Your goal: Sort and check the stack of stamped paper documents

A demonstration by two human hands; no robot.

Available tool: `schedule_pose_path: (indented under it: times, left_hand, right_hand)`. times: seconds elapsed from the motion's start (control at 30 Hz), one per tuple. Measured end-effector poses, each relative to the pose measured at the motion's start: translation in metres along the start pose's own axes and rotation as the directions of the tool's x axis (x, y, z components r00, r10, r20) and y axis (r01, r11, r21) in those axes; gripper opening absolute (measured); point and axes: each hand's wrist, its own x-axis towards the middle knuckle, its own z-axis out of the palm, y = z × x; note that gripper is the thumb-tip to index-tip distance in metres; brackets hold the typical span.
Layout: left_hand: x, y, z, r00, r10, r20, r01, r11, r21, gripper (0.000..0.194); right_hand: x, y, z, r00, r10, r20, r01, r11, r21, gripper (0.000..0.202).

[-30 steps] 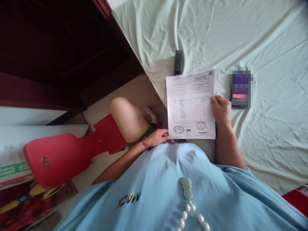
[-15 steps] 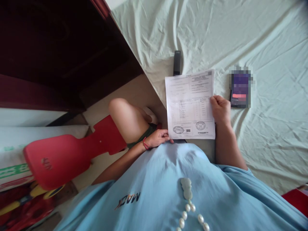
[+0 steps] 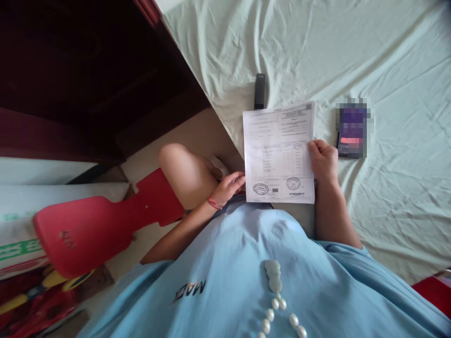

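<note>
A printed paper sheet [image 3: 278, 155] with two round stamps near its lower edge is held up in front of my body. My right hand [image 3: 324, 159] pinches its right edge, thumb on the front and the other fingers curled behind. At the lower left edge of the sheet is my left hand [image 3: 229, 188], a red string on its wrist. Its fingers are stretched out and grip nothing; whether the fingertips touch the paper is unclear.
A black object [image 3: 260, 90] lies just beyond the sheet's top edge on the pale green cloth [image 3: 398, 155]. Right of my right hand is a phone [image 3: 352, 131], its screen blurred. On the left stand a red seat [image 3: 84, 230] and dark furniture [image 3: 70, 61].
My left hand has moved up from the sheet's lower left corner along its left edge, its fingers now stretched out. The sheet and my right hand have barely moved.
</note>
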Motion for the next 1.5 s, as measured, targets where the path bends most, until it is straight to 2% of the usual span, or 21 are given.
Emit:
schedule_pose_path:
  times: [0.17,0.33,0.43,0.53,0.67,0.77,0.87,1.03,1.2,1.37,1.5]
  left_hand:
    - [0.022,0.013,0.006,0.996,-0.019,-0.085,0.015,0.998,-0.056,0.071]
    - [0.031,0.01,0.004,0.991,-0.051,-0.126,0.055,0.998,0.024,0.056]
    - [0.03,0.01,0.005,0.99,-0.067,-0.12,0.067,0.998,-0.003,0.056]
    - [0.027,0.016,0.008,0.989,-0.097,-0.108,0.083,0.989,-0.124,0.062]
    - [0.025,0.021,0.013,0.993,-0.107,-0.057,0.091,0.969,-0.231,0.069]
    - [0.025,0.019,0.013,0.99,-0.132,-0.056,0.116,0.967,-0.228,0.074]
    - [0.025,0.017,0.013,0.986,-0.141,-0.086,0.121,0.972,-0.199,0.077]
    - [0.024,0.021,0.015,0.987,-0.144,-0.07,0.121,0.957,-0.264,0.068]
    - [0.021,0.024,0.015,0.988,-0.137,-0.065,0.11,0.943,-0.313,0.065]
    - [0.017,0.028,0.012,0.999,-0.048,-0.014,0.041,0.948,-0.317,0.059]
    - [0.015,0.033,0.009,0.999,-0.02,0.029,0.028,0.949,-0.313,0.051]
  right_hand:
    - [0.0,0.0,0.0,1.0,-0.002,0.005,0.002,1.0,0.007,0.025]
    - [0.0,0.001,0.0,1.0,-0.013,0.009,0.013,1.0,0.007,0.024]
    - [0.001,0.003,0.0,1.0,-0.02,0.013,0.02,1.0,-0.005,0.026]
    - [0.001,0.004,0.0,1.0,-0.014,0.02,0.013,1.0,0.004,0.028]
    - [-0.002,0.003,0.0,0.998,0.009,0.061,-0.014,0.996,0.091,0.029]
    - [-0.006,0.001,0.0,0.992,0.025,0.124,-0.043,0.988,0.15,0.031]
    - [-0.007,-0.001,-0.001,0.991,0.026,0.128,-0.05,0.981,0.187,0.037]
    - [-0.006,0.003,-0.002,0.994,0.046,0.096,-0.071,0.958,0.277,0.034]
    - [-0.003,0.009,-0.001,0.99,0.077,0.121,-0.11,0.949,0.295,0.028]
    - [-0.003,-0.003,-0.003,0.976,0.136,0.17,-0.203,0.851,0.484,0.034]
    - [-0.003,-0.01,-0.006,0.962,0.184,0.2,-0.261,0.83,0.493,0.038]
